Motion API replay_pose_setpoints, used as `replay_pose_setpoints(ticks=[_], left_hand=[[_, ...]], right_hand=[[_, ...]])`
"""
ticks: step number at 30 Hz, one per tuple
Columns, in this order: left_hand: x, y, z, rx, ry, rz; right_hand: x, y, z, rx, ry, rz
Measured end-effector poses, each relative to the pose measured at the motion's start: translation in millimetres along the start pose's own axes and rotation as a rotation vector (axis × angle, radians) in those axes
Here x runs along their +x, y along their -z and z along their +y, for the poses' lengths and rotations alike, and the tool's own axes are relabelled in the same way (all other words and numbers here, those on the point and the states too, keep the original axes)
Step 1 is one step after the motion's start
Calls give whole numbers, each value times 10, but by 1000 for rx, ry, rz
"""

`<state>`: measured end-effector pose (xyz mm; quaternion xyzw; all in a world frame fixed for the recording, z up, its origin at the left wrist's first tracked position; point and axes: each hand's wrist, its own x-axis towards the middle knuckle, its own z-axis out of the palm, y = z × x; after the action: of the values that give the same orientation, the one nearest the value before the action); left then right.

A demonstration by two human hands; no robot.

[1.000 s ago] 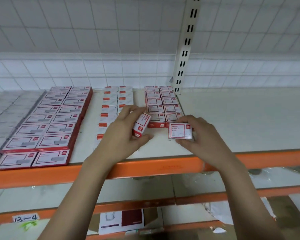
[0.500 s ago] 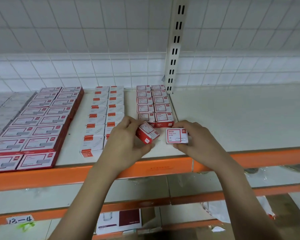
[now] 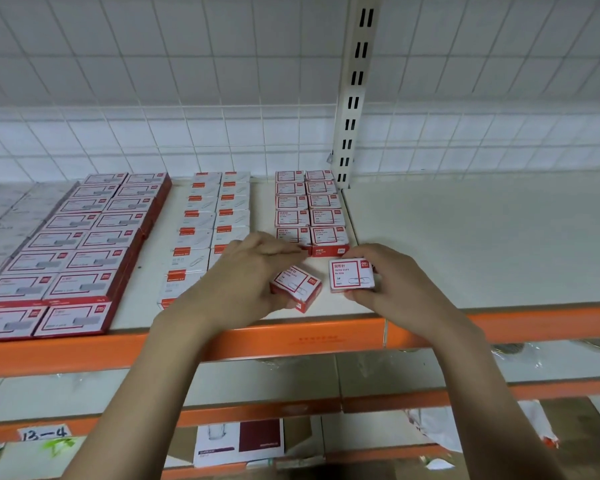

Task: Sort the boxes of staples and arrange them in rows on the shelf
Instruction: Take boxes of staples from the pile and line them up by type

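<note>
While each hand, left hand (image 3: 243,275) and right hand (image 3: 392,289), pinches a small box, skewed box (image 3: 297,287) and square box (image 3: 352,276), at the shelf (image 3: 465,244) front, person should square both against the red rows (image 3: 309,209).

Lighting was even, cool and fairly bright, no hard shadows; faint soft shade under the hands on the shelf board (image 3: 465,244). No glare. Wide-angle bending curved the orange beam (image 3: 326,341) and wall tiles (image 3: 153,81) toward the edges. Far-left boxes (image 3: 4,216) were washed out and blurry; centre print was soft.
</note>
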<state>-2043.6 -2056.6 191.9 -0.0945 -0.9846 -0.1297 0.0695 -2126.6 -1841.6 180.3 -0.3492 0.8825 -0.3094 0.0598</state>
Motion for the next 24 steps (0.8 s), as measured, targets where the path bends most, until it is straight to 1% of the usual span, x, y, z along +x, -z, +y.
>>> replay_pose_setpoints(ticks=[2, 3, 8, 12, 16, 24], left_hand=[[32, -68, -10, 5, -51, -18], [35, -101, -7, 20, -45, -4], [-27, -187, -24, 98, 32, 179], [54, -241, -29, 173, 37, 236], [147, -242, -23, 239, 46, 262], [174, -260, -68, 245, 63, 236]], right_hand=[[4, 4, 15, -6, 7, 5], [5, 4, 23, -10, 7, 5], [21, -11, 28, -27, 9, 10], [40, -9, -1, -16, 5, -6], [53, 8, 5, -13, 6, -9], [80, -21, -11, -39, 17, -44]])
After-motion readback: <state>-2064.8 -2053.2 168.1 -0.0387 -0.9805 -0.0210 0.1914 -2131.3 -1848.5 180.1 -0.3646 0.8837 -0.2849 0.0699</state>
